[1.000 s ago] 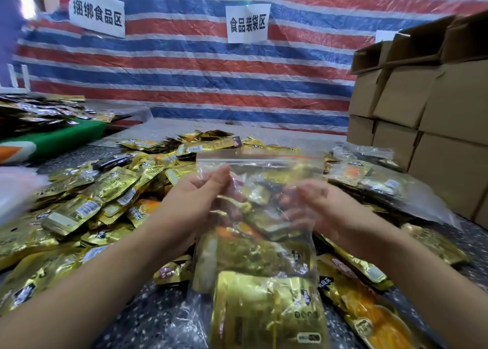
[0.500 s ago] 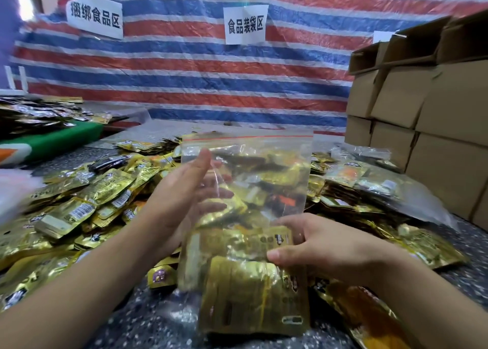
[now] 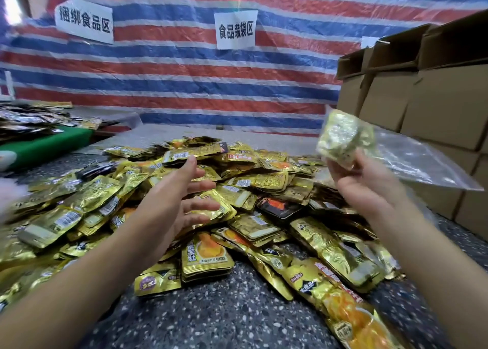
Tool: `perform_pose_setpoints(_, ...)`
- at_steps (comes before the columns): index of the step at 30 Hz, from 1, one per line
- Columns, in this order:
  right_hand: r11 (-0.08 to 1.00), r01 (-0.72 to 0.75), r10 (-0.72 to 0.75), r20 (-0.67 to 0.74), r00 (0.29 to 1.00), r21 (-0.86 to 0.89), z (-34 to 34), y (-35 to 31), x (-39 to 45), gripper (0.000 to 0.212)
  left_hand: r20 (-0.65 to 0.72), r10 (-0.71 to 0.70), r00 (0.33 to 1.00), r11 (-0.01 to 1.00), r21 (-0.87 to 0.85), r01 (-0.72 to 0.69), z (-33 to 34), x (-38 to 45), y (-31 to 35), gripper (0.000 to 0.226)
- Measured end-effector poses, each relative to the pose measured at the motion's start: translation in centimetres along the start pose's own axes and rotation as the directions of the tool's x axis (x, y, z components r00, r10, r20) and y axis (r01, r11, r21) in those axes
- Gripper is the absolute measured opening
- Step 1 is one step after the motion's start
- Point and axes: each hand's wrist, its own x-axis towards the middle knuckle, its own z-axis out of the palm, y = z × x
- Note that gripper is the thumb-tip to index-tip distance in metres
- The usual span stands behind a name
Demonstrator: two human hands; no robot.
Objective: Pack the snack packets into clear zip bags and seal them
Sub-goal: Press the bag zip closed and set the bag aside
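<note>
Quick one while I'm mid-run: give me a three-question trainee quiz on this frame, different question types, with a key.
1. True or false: the left hand is gripping a snack packet.
2. Multiple choice: the filled zip bag is A) lying flat on the table, B) held up in the right hand, toward the cardboard boxes, C) tucked inside a box.
3. Fill in: the loose gold packets lie in a pile on the speckled ____.

Key
1. False: its fingers are spread and hold nothing, above the pile.
2. B
3. table
</note>
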Motion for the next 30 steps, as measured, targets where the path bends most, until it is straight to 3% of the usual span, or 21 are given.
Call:
perform_pose_setpoints(4, 0.969, -0.121, 0.083, -0.177, 0.981, -0.217, -1.1, -0.7, 2.6, 0.038, 0.008, -0.028, 1.0, 0.999, 0.018, 0.028, 0.1, -0.1, -0.2, 0.066)
perform_pose_setpoints(11, 0.966, -0.159, 0.112, -0.228, 0.967, -0.204, -2.2, -1.2, 3.2, 0.036, 0.028, -0.048, 0.998, 0.998, 0.046, 0.047, -0.2, 0.4, -0.5, 0.063)
perform_pose_setpoints(16, 0.939, -0.17, 0.127, -0.158, 0.979, -0.299, -1.5, -0.8, 1.8, 0.029, 0.019, -0.07, 0.997, 0.994, 0.085, 0.068, -0.1, 0.6, -0.7, 0.05)
perform_pose_setpoints(23, 0.727, -0.16, 0.194, -0.023, 0.981, -0.667, 0.1, 2.5, -1.8, 0.022, -0.018, 0.027, 0.999, 0.976, 0.214, -0.023, -0.4, 0.3, -1.3, 0.015)
perform_pose_setpoints(30, 0.648, -0.155, 0.278, 0.043, 0.96, -0.746, 0.4, 6.3, -4.3, 0.048, -0.013, 0.119, 0.993, 0.932, 0.346, -0.107, -0.1, 0.2, -1.4, 0.047)
